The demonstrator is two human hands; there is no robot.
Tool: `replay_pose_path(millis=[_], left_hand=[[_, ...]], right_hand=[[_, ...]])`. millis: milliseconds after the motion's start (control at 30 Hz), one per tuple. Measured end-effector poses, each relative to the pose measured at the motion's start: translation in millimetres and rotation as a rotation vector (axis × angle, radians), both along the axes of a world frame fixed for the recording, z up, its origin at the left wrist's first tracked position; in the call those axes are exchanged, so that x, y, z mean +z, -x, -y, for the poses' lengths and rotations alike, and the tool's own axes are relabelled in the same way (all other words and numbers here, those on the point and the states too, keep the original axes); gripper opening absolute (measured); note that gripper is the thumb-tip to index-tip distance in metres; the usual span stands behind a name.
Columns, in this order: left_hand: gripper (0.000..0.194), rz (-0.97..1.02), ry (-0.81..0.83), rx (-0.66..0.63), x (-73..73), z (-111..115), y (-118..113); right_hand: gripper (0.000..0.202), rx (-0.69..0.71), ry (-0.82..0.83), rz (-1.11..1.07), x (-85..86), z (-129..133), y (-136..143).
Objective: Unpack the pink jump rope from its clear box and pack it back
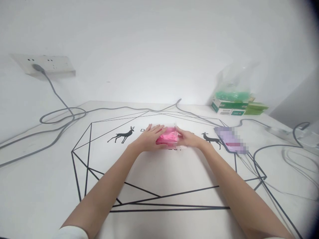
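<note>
A small clear box (pixel 169 136) with something bright pink inside is between my two hands, at the middle of the table mat. My left hand (pixel 150 136) lies over the box's left side, its fingers reaching across the top. On the opposite side my right hand (pixel 187 137) grips the right edge, with fingers at the far and near corners. The box looks closed. What the pink content is, I cannot make out, and both ends of the box are partly hidden by my fingers.
A phone (pixel 230 140), partly pixelated, lies to the right. Green and white boxes (pixel 230 107) with a plastic bag (pixel 233 83) on top stand at the back right. Grey cables (pixel 104 108) run along the back and both sides. A wall socket (pixel 57 64) is at left.
</note>
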State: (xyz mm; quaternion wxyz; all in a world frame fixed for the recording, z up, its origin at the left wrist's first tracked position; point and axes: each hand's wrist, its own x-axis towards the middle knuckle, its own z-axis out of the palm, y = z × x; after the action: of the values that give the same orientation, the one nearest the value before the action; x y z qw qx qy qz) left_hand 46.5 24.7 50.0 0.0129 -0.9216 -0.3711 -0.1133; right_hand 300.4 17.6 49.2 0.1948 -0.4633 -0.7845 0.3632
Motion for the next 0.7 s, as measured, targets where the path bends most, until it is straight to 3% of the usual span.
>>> replay_pose_path(millis=[333, 700], left_hand=[[0.078, 0.022, 0.014, -0.009, 0.5, 0, 0], [0.077, -0.025, 0.042, 0.015, 1.7, -1, -1]], right_hand=[[0.066, 0.026, 0.019, -0.086, -1.7, -1, 2], [0.103, 0.003, 0.101, -0.290, -22.9, -11, 2]])
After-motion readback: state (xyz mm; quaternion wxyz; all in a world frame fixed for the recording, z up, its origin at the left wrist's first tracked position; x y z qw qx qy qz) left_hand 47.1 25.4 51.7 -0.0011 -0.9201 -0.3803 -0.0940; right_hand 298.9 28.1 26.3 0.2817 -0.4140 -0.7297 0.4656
